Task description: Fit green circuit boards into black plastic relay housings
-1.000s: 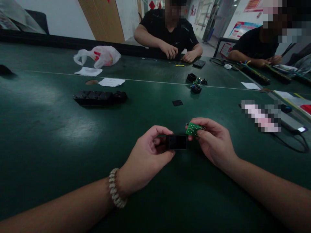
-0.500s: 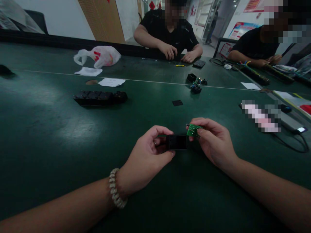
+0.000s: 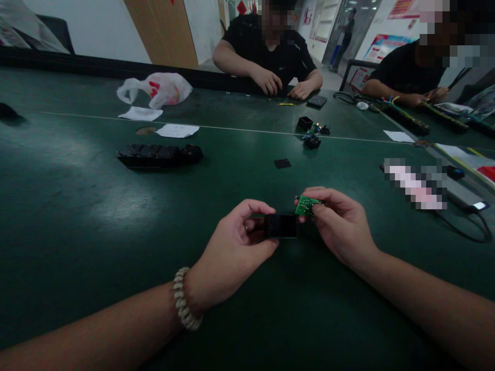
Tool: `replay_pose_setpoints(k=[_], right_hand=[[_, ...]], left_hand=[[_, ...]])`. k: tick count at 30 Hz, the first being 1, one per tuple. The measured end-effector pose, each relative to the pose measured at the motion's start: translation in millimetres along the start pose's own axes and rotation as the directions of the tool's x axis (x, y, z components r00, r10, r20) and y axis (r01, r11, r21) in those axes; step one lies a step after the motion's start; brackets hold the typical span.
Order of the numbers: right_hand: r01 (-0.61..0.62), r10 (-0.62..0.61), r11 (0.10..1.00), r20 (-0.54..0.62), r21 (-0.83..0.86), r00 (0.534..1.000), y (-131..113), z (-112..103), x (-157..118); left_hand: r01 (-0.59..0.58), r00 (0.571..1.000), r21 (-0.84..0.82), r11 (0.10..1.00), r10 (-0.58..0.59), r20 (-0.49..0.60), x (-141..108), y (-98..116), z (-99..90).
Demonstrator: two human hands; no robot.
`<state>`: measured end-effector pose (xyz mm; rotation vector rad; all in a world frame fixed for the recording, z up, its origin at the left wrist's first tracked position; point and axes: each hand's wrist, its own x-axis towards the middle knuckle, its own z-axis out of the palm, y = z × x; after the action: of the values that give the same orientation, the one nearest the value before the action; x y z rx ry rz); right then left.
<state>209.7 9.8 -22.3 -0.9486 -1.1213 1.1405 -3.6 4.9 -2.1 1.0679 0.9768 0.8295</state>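
Observation:
Between the fingers and thumb of my left hand is a small black plastic case, its open side facing me. My right hand pinches a green circuit board with solder dots on its visible face. The board is tilted and held just above the case's right end; I cannot tell whether they touch. A flat black cover plate lies on the table beyond both hands. What sits on the board's far side is mostly hidden by my fingers.
On the green table, a row of black cases lies at left. Small black boxes with circuit parts are further back. A plastic bag and papers lie behind. Across sit two people; a cabled device is at right.
The circuit board has shifted very slightly to the left in my right hand. My left hand and the case stay nearly still. A person in the far background has come more into view.

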Motion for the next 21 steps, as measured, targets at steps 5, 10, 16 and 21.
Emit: replay_pose_setpoints(k=[5,10,16,21], right_hand=[[-0.027,0.027,1.000,0.008,0.010,1.000,-1.5,-0.3,-0.3],[-0.002,0.002,1.000,0.032,0.010,0.999,0.4,-0.5,0.2],[-0.011,0.011,1.000,0.029,0.016,1.000,1.3,-0.9,0.1],[-0.045,0.043,0.998,0.035,0.052,0.998,0.5,-1.9,0.0]], left_hand=[[-0.003,1.000,0.014,1.000,0.003,0.008,-0.8,-1.9,-0.8],[0.001,1.000,0.018,1.000,-0.001,0.014,-0.8,-2.6,-1.5],[-0.018,1.000,0.016,1.000,0.018,0.010,-1.3,-0.1,-0.8],[-0.018,1.000,0.003,1.000,0.018,0.006,-1.4,0.2,-0.2]])
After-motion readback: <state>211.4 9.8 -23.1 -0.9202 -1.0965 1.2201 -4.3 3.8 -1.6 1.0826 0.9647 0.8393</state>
